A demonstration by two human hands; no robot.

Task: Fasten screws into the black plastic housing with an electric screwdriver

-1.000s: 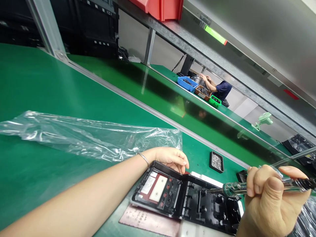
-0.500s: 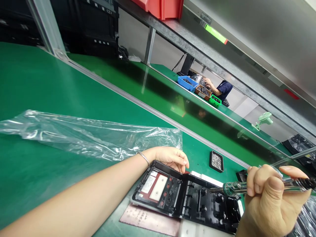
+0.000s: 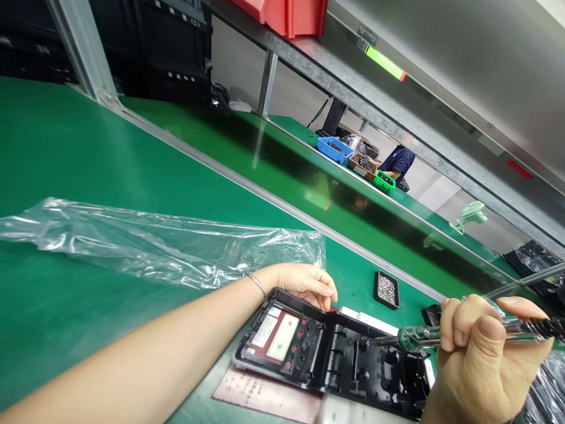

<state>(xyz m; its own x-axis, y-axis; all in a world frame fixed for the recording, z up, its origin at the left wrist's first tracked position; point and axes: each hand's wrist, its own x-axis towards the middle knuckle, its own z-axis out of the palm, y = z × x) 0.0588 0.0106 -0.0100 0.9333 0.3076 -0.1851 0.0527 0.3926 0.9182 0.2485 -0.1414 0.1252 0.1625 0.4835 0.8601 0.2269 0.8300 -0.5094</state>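
"What's going on over there, with that driver?"

"Fastening, I'd guess. The right hand point(image 3: 481, 359) has its fingers wrapped tight round the screwdriver point(image 3: 415, 340), and the tip points down at a post inside the black casing point(image 3: 325, 353)."

"Where is the casing, exactly?"

"On the near side of the table point(image 3: 88, 318), lying opened out between the two hands. Its right half sits over a white block point(image 3: 348, 409), and a pinkish plate point(image 3: 265, 394) shows from under the left half."

"And the left hand point(image 3: 309, 282)?"

"Beside the casing's far edge, fingers loosely curled. I can't tell from here whether they pinch that edge or only rest by it."

"So is a screw being driven?"

"That's my reading, though any screw at the tip is too small to see. I can't even say whether the tip is touching. The small black tray point(image 3: 386, 305) just past the casing holds shiny metal bits point(image 3: 387, 288), probably screws."

"What does the next move call for, then?"

"Holding the driver in line with the post, I'd think, with steady pressure and the casing braced, so the tip doesn't skid across the plastic."
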